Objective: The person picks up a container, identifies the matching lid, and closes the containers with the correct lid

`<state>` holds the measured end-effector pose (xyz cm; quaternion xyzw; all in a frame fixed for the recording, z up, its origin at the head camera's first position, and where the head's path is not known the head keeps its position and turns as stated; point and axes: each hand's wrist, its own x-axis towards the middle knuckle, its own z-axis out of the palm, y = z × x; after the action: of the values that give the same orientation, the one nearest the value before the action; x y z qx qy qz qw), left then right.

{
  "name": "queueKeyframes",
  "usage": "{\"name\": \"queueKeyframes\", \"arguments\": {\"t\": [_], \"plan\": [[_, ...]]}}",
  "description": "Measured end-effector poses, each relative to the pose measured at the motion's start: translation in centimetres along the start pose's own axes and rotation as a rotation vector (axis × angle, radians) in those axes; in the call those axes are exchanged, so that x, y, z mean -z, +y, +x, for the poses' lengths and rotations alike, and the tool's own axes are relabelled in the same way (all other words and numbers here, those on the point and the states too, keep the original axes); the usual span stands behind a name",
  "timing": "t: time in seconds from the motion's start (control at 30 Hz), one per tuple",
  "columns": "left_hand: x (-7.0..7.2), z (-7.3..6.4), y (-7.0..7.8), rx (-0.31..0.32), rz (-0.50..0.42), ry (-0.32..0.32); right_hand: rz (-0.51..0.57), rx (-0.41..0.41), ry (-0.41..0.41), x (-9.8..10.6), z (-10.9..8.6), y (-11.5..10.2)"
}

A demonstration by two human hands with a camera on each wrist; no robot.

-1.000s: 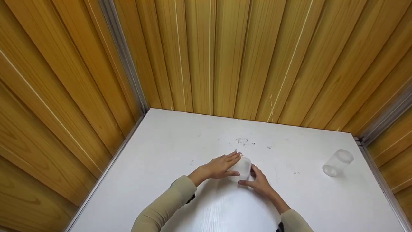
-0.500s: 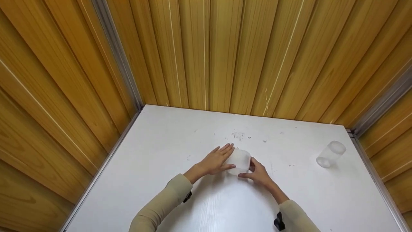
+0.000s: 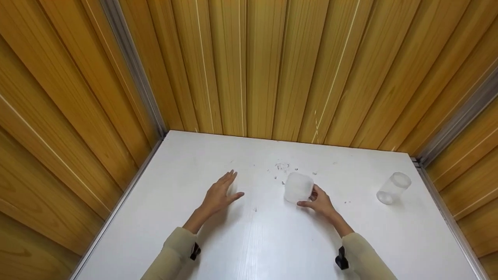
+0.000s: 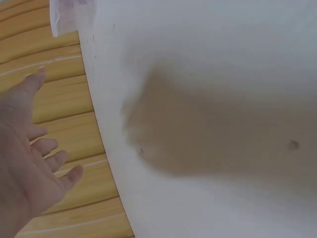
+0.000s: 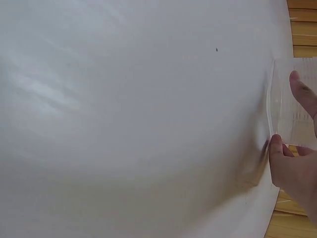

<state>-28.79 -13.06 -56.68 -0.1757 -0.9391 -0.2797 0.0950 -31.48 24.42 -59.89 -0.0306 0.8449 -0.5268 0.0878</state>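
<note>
A translucent, squarish plastic container is on the white table near the middle in the head view. My right hand holds its right side, thumb at the near corner and fingers along the far side. The right wrist view shows the container's clear ridged wall with that hand's thumb and fingers against it, its rim close to the tabletop. My left hand is off to the left, apart from the container, fingers extended and thumb spread, holding nothing. Part of the container also appears at the top of the left wrist view.
A clear cylindrical plastic cup or jar stands at the table's right side. Yellow wood-plank walls rise behind and at both sides of the white table. Dark scuff marks spot the tabletop behind the container.
My left hand has come off the container and moved left. The container, still held by my right hand, has shifted slightly right relative to the table marks. The camera view has shifted a little.
</note>
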Motion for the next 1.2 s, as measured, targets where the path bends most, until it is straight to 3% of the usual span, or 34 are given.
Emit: {"name": "queueKeyframes", "arguments": {"t": [0.1,0.23,0.67,0.93,1.2], "plan": [[0.5,-1.2,-1.4,0.065,-0.068,0.024,0.001,-0.014,0.013,0.4,1.2,0.0],[0.6,-2.4,-3.0,0.099,-0.093,0.033,-0.022,-0.038,0.019,1.2,2.6,0.1],[-0.1,-4.6,-5.1,0.100,-0.047,0.080,0.025,-0.036,0.085,3.1,6.8,0.2],[0.0,-4.6,-5.4,0.150,-0.302,0.017,0.037,-0.002,0.157,3.3,9.1,0.2],[0.1,-4.6,-5.5,0.152,-0.399,0.003,-0.017,-0.001,0.228,3.3,11.2,0.2]]}}
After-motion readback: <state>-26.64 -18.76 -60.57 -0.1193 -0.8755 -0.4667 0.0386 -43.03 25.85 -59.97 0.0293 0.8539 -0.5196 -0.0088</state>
